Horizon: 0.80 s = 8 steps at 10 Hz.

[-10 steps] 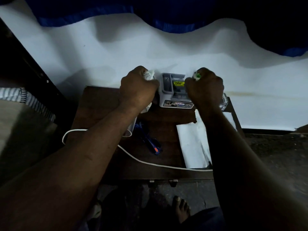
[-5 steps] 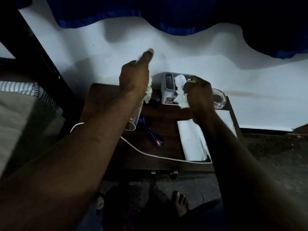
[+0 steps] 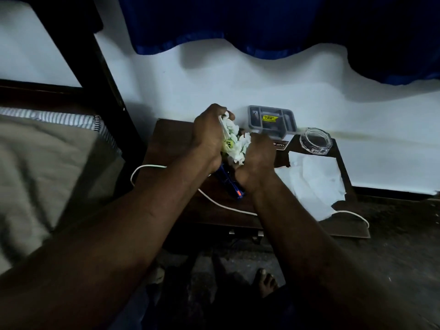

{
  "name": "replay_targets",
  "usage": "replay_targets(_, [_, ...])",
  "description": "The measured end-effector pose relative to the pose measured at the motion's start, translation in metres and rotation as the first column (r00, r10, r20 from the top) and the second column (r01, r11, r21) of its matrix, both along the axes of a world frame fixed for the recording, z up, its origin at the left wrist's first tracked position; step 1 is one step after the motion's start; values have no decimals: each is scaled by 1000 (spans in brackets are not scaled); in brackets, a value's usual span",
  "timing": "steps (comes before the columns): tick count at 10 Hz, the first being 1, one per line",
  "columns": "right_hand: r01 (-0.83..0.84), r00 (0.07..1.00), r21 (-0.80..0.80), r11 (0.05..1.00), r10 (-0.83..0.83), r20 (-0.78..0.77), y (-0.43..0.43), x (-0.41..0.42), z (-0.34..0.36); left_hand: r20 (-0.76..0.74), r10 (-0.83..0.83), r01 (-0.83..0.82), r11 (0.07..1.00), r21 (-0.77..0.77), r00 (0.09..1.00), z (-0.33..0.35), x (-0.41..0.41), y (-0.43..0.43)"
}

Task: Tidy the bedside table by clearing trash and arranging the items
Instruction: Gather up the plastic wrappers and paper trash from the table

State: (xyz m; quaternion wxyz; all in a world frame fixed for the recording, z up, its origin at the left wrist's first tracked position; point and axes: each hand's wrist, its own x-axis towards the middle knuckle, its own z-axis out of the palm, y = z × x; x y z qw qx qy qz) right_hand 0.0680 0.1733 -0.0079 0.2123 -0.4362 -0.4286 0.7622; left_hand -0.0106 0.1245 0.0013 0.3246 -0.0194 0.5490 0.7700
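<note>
The left hand (image 3: 209, 133) and the right hand (image 3: 258, 154) both clench one trash wad (image 3: 234, 141) of crumpled white tissue and green-printed wrapper, held between them over the middle of the bedside table (image 3: 171, 139). To do this step well, compress the wad into one tight ball so that no scrap drops onto the blue pen (image 3: 230, 185) or the white cable (image 3: 223, 205) on the near side. The grey organiser (image 3: 271, 120) and glass ashtray (image 3: 315, 141) at the far edge, and the white sheet (image 3: 314, 182) at the right, are not yet arranged.

"OPEL" on grey box (image 3: 254, 120)
</note>
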Motion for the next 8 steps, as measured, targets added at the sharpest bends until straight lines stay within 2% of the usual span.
replay_targets(1, [66, 995, 33, 997, -64, -71, -18, -6, 8, 9, -82, 82, 997, -13, 997, 0, 9, -13])
replay_targets(2, [26, 996, -2, 1000, -26, -84, -33, -4, 9, -112, -22, 23, 1000, 8, 993, 1, 25, -18])
replay_targets(3, [-82, 988, -89, 993, 69, -135, -42, 2, 4, -312, 16, -31, 999, -42, 950, -2, 43, -23])
replay_targets(4, [-123, 984, -184, 975, 95, -153, -49, 6, 7, -449, 3, -48, 995, -90, 894, -8, 48, -28])
replay_targets(5, [-38, 985, -223, 974, -2, -172, -58, 8, 8, -546, -40, -44, 989, -141, 837, -10, 47, -32])
replay_targets(6, [7, 980, -350, 937, -76, -183, -64, 15, 10, -615, -83, -45, 981, -189, 784, -13, 41, -35])
replay_targets(7, [-25, 972, -412, 911, -75, -225, -55, 29, 14, -598, -122, -10, 977, -213, 792, -15, 42, -32])
replay_targets(8, [19, 955, -406, 914, -137, -264, -43, 42, 22, -571, -148, 24, 975, -220, 808, -17, 55, -23])
